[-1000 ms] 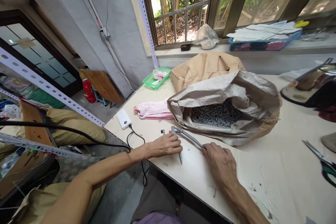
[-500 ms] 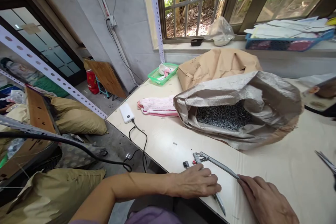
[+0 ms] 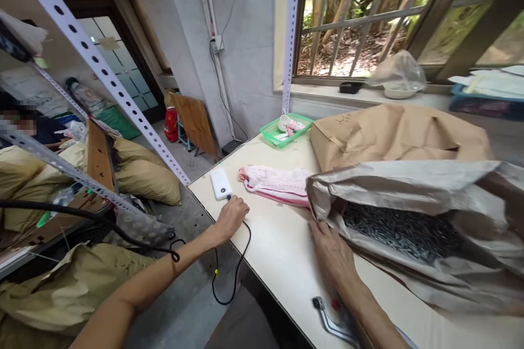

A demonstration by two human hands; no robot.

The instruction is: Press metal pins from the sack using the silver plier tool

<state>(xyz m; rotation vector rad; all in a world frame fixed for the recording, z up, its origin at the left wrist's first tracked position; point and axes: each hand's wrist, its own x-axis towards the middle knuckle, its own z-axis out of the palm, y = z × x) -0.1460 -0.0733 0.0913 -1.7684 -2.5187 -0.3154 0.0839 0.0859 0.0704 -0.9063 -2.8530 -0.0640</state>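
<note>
Cluttered tabletop by a barred window, both hands at work

Below the window (image 3: 360, 16) we see a pale table (image 3: 282, 253) crowded along its far side. Our left hand (image 3: 232, 217) is at the near left edge, fingers bent over the black cable (image 3: 250, 236) just beside the white power bank (image 3: 221, 183); we cannot tell whether they pinch the plug. Our right hand (image 3: 332, 248) reaches forward, fingertips at the near left corner of the grey bag (image 3: 393, 185), and we cannot tell if they grip it.

That bag lies open toward us, dark metal pieces (image 3: 401, 232) inside, and blocks part of the brown paper sack (image 3: 393, 128) behind it. Near its left end we have a pink-and-white cloth (image 3: 276, 182), with a green basket (image 3: 273, 139) beyond. A metal hand tool (image 3: 325, 319) lies near us, partly hidden by our right forearm. Left of the table, a slanting shelf post (image 3: 100, 66) crosses our view of stuffed sacks (image 3: 147, 177).
</note>
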